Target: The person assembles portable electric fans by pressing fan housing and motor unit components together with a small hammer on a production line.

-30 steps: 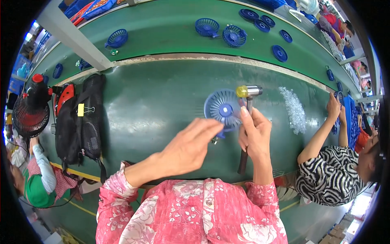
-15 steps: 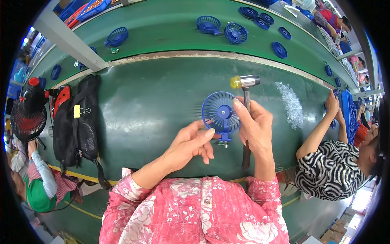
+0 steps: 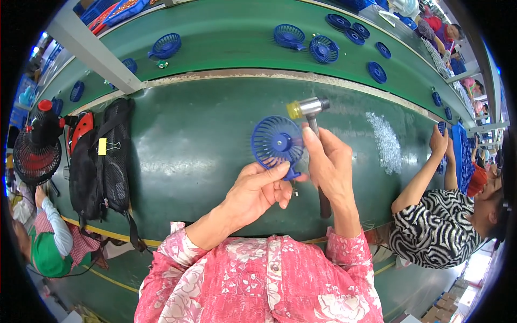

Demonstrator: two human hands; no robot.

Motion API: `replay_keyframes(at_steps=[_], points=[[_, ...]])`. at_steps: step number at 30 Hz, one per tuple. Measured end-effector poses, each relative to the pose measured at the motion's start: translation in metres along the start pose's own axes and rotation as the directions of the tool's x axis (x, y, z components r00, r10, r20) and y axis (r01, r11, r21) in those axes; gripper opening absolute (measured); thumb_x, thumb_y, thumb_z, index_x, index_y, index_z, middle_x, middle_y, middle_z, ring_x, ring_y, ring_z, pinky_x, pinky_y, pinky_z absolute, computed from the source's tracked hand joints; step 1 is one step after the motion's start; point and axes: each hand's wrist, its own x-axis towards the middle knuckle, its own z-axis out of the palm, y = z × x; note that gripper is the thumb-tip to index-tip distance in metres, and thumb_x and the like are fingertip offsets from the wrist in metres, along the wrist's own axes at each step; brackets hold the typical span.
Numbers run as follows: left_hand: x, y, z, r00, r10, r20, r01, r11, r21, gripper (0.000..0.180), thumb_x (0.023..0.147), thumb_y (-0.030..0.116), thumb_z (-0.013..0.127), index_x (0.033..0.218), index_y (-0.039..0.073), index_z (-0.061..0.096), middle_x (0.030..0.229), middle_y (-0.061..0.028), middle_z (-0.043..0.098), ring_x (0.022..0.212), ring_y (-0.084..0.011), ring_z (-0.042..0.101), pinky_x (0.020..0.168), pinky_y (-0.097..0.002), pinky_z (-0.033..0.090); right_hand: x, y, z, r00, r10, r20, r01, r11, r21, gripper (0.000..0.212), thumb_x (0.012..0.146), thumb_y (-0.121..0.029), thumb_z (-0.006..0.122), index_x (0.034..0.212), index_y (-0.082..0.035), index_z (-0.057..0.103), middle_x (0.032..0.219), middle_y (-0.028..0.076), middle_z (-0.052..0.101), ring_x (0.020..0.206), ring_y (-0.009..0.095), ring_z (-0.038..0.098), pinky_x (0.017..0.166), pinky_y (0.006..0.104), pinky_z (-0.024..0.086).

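Observation:
My left hand is closed on the lower rim of a round blue fan housing, thumb on its front. The slotted housing has a small hub in the middle and a short stem at the bottom, with a small metal bit below it. My right hand is closed round the handle of a hammer, which has a silver head, one yellow face and one black face. The right thumb and fingertips are close to the housing's right side; whether they touch it I cannot tell. The hammer's head stands just above the housing.
Small clear pieces lie heaped on the green table to the right. A black backpack and a black-and-red fan stand at left. Beyond a ledge, a green conveyor carries blue fan parts. A co-worker sits at right.
The fan housing has shifted left, from my right fingers into my left hand's grip. The hammer has moved slightly left with my right hand. Parts on the conveyor have moved right.

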Motion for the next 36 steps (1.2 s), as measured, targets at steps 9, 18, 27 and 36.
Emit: replay_keyframes(at_steps=[9,18,27,36], points=[[-0.002,0.007,0.002,0.974,0.178,-0.143,-0.175,0.984,0.032,0.026,0.098,0.023,0.061,0.102,-0.003,0.064,0.095,-0.0110,0.070,0.064,-0.0129,0.062,0.054,-0.0275,0.051,-0.050,0.018,0.011,0.987,0.159,0.024,-0.161,0.971,0.175,0.024,0.091,-0.015,0.072,0.105,0.003,0.067,0.084,0.003,0.069,0.074,0.005,0.058,0.064,0.0216,0.047],[-0.004,-0.007,-0.010,0.955,0.268,-0.131,-0.255,0.961,0.107,0.031,0.096,0.019,0.060,0.118,-0.003,0.059,0.108,-0.0149,0.069,0.059,-0.0111,0.059,0.048,-0.0240,0.049,-0.060,0.013,0.015,0.995,-0.091,0.036,0.092,0.995,-0.025,0.012,0.086,-0.006,0.072,0.096,0.001,0.070,0.072,0.003,0.058,0.064,0.005,0.049,0.055,0.0246,0.040],[-0.009,0.003,0.000,0.957,0.220,-0.189,-0.192,0.969,0.154,0.028,0.093,0.016,0.064,0.111,-0.005,0.061,0.094,-0.0182,0.070,0.054,-0.0105,0.058,0.042,-0.0246,0.048,-0.059,0.020,0.004,0.997,0.043,0.069,-0.046,0.998,0.036,0.012,0.085,-0.006,0.073,0.092,0.002,0.066,0.077,-0.005,0.064,0.059,-0.001,0.043,0.051,0.0194,0.036],[-0.009,0.005,-0.004,0.940,0.274,-0.203,-0.218,0.941,0.258,0.024,0.092,0.011,0.067,0.109,-0.002,0.057,0.089,-0.0149,0.069,0.052,-0.0101,0.057,0.039,-0.0245,0.046,-0.052,0.009,-0.005,0.978,0.053,0.201,-0.030,0.993,-0.113,0.012,0.086,-0.003,0.070,0.095,0.002,0.065,0.078,-0.003,0.065,0.062,-0.001,0.049,0.053,0.0180,0.039]])
